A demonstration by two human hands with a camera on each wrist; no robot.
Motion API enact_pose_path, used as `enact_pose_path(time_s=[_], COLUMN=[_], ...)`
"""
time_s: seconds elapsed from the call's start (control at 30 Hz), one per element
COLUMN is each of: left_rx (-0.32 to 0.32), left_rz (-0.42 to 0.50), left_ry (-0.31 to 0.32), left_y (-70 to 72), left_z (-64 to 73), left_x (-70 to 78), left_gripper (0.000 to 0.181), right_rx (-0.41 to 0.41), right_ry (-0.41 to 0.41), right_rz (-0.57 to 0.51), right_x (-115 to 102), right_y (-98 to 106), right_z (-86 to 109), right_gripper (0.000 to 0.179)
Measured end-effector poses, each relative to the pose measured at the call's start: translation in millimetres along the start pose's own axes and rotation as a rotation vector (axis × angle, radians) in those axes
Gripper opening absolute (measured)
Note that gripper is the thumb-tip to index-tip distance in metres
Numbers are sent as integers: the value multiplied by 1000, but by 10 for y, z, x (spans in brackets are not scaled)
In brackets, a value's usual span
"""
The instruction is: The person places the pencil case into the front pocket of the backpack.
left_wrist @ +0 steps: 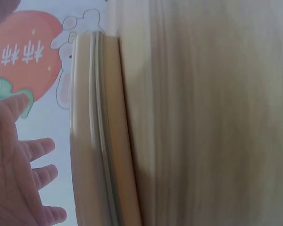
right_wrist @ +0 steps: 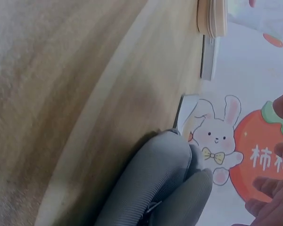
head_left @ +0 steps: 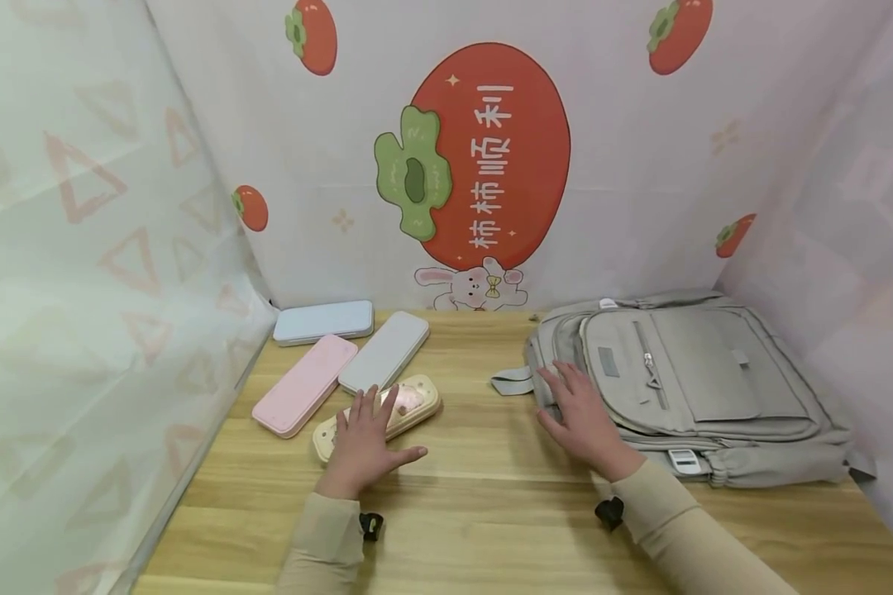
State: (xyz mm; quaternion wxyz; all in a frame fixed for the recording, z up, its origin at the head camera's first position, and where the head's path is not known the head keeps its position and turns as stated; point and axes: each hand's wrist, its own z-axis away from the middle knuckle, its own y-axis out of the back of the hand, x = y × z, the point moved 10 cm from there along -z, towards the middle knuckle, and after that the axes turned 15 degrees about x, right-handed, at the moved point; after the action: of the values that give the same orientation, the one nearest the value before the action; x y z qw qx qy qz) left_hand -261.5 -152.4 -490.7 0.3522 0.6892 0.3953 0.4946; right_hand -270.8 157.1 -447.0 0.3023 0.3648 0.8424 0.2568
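My left hand [head_left: 362, 446] is spread over a cream pencil case [head_left: 417, 401] with a pink picture on its lid, covering the middle of it in the head view. In the left wrist view the fingers [left_wrist: 40, 148] stand apart above the side of the cream case [left_wrist: 82, 141]. On the right, my right hand [head_left: 582, 420] reaches over the left end of a grey backpack [head_left: 707, 364], its fingers spread and gripping nothing. The right wrist view shows the backpack's rounded edge [right_wrist: 151, 165] below that hand [right_wrist: 276, 202].
Behind the cream case lie a pink case [head_left: 305, 384], a pale grey case [head_left: 385, 351] and a light blue case [head_left: 323, 322]. A strap loop [head_left: 512, 381] sticks out from the backpack. Printed cloth [head_left: 305, 140] walls the wooden table [head_left: 476, 529] at the back and sides.
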Motion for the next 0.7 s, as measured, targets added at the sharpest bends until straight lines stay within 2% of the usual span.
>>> enact_pose_path(time_s=[0.33,0.5,0.7], left_rx=[44,67,25], left_rz=[-16,27,112], left_ry=[41,71,115], left_y=[152,275,375], left_z=[22,36,35], left_x=[-291,-472,-629], left_gripper=[113,112,109], right_rx=[7,-46,-69], right_ry=[-75,-163,-228], right_rz=[-41,-42,-54], right_x=[138,259,391], right_y=[124,171,239], right_z=[-61,-59,-57], right_gripper=[56,56,60])
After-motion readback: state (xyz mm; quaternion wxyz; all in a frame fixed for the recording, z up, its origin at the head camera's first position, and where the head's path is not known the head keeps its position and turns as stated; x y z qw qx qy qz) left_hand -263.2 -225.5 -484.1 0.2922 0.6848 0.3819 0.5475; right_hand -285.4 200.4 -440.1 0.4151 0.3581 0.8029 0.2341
